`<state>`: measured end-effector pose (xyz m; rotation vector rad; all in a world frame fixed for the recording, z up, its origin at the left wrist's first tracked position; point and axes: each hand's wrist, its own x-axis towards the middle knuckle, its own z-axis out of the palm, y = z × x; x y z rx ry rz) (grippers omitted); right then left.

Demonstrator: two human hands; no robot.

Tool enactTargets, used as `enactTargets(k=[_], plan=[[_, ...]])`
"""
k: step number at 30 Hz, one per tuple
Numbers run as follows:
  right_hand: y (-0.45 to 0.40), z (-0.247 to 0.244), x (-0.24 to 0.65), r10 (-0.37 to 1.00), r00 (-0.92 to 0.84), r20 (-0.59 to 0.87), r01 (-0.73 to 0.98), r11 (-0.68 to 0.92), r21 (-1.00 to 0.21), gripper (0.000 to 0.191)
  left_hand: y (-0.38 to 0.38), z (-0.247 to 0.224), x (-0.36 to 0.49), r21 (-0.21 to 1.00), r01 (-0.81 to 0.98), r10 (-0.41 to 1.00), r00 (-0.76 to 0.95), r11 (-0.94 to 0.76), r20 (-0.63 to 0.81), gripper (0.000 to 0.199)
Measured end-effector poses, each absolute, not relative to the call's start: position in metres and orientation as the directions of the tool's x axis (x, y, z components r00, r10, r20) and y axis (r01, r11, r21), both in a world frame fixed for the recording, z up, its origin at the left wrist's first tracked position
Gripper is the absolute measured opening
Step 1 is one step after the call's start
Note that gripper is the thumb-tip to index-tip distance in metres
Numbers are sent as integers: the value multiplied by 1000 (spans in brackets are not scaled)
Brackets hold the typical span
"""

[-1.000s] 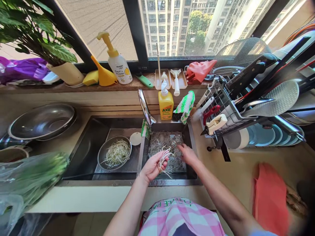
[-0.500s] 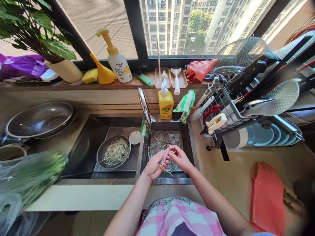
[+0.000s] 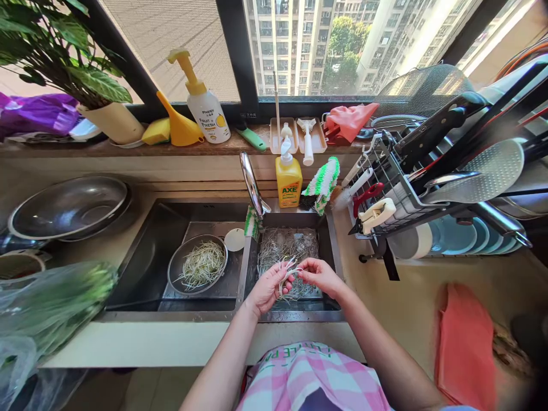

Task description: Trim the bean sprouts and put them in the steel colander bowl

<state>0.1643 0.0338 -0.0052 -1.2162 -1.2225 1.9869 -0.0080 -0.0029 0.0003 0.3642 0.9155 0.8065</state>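
Note:
Over the right sink basin, my left hand is closed around a small bunch of bean sprouts. Just beside it, my right hand pinches at the ends of these sprouts, thumb and fingertips together. Below both hands, more loose bean sprouts are spread through the basin. A round metal bowl in the left basin holds a heap of sprouts. Next to that bowl lies a small white round dish.
The faucet rises between the basins, near a yellow soap bottle. At right stands a dish rack with knives and a slotted spoon. A wok and bagged greens sit at left.
My right hand has drawn slightly to the right, away from the left hand, opening a small gap. My left hand keeps its hold on the bunch, almost in place.

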Motion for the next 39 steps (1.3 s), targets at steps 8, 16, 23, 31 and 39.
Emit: enactTargets(k=[8, 16, 23, 31, 39], plan=[[34, -2, 169, 679, -523, -516, -231, -695, -681, 25, -2, -2, -7, 676, -359, 762, 376, 644, -527, 37], [35, 2, 166, 615, -558, -558, -322, -780, -537, 28, -2, -7, -2, 700, -423, 817, 326, 576, -475, 26], [32, -6, 162, 704, -436, -561, -312, -703, -639, 27, -6, -3, 1, 598, -493, 775, 398, 632, -491, 31], [29, 0, 160, 806, -317, -500, -197, -572, -796, 28, -7, 0, 2, 628, -436, 764, 385, 645, -518, 37], [35, -2, 157, 874, -277, -400, 11, -413, -911, 25, -5, 2, 3, 626, -377, 728, 430, 682, -534, 35]])
